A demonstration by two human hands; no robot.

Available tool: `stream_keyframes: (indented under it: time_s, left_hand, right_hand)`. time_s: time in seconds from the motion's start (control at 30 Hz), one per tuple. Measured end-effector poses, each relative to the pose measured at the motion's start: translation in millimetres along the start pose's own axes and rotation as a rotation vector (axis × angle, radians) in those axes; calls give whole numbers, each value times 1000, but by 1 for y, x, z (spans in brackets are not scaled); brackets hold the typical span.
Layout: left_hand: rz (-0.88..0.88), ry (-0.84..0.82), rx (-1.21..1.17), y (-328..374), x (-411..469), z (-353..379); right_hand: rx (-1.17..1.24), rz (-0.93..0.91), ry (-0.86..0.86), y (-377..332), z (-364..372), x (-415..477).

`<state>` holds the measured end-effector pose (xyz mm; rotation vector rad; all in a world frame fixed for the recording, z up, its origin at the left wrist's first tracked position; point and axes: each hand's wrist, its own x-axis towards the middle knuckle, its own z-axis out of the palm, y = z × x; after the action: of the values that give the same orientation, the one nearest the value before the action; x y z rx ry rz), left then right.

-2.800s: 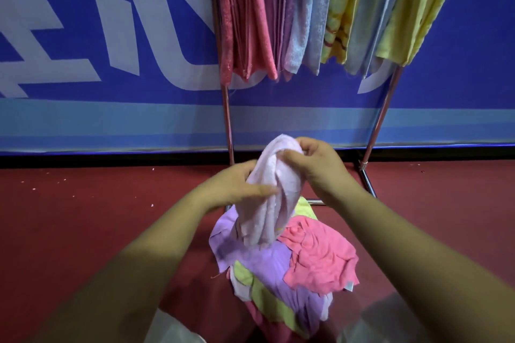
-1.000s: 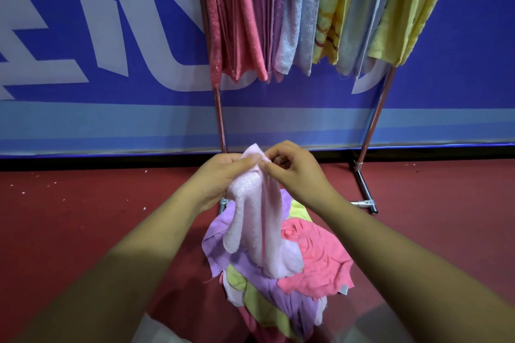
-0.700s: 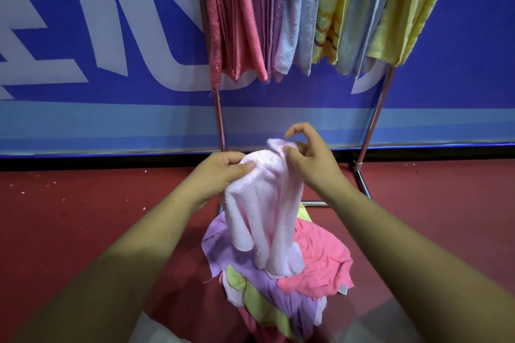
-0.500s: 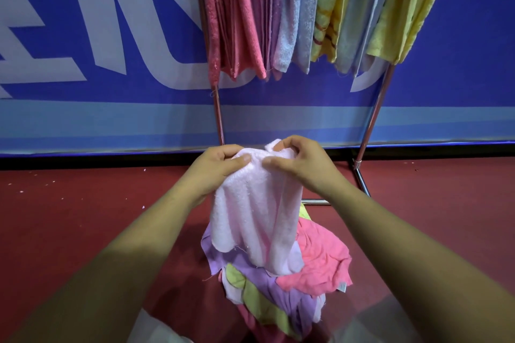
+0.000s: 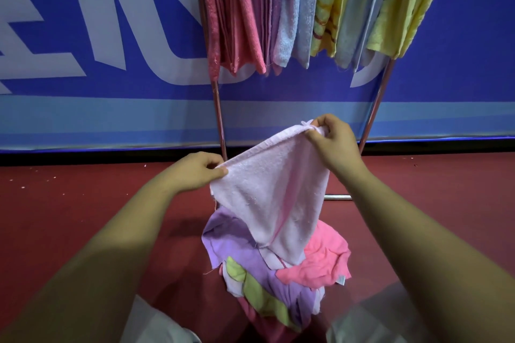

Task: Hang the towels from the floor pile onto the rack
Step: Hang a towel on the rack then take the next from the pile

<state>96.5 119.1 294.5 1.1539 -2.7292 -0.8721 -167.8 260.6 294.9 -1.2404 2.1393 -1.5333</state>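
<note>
Left hand (image 5: 195, 172) and right hand (image 5: 334, 145) each pinch an upper corner of a pale pink towel (image 5: 273, 198), spread above the floor pile (image 5: 278, 281), whose far part it hides. Beyond, the rack (image 5: 218, 108) carries hung towels (image 5: 292, 8), their tops cut off by the frame edge.

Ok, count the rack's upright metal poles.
2: left shiny metal pole above the left hand; right shiny metal pole beside the right hand. Hanging coloured towels may hide others.

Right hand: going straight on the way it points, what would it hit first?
The right hand would probably meet the lower ends of the hanging towels; depth is unclear, so perhaps the blue banner behind.
</note>
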Motion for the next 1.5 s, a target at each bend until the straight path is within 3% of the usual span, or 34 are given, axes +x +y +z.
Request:
stream_keyframes:
  time_s: [0.13,0.3,0.4,0.5,0.67,0.77,0.9,1.17,1.33,1.5]
  left_hand:
    - [-30,150,-145,2,1,0]
    - [-287,343,-1022,13,6,-4]
    - [-403,460,-1282,8,5,-11]
    - [-396,449,-1189,7,1,-11]
    - [-169,193,-1061,28,-6,-7]
    - [32,20,-835,33,-9,-1]
    - [125,89,-464,41,-12,8]
    - [133,164,-579,52,-10,13]
    - [200,106,-591,51,-10,12]
    - [239,86,-615,50,-10,14]
  right_hand:
    - [-5,-12,-71,0,-1,0]
    - [75,7,-139,-3,-1,-2]
    - [155,63,-135,-7,0,-4]
    - [143,71,-112,-7,1,-6]
    - [181,99,-91,-8,8,-8]
    - [209,57,-129,-14,14,-12]
    - [231,20,-175,-21,21,-18]
    - [253,-21,-385,-35,32,-35]
    - [109,-58,-423,-31,39,-39]
    - [196,-70,-532,-36,33,-39]
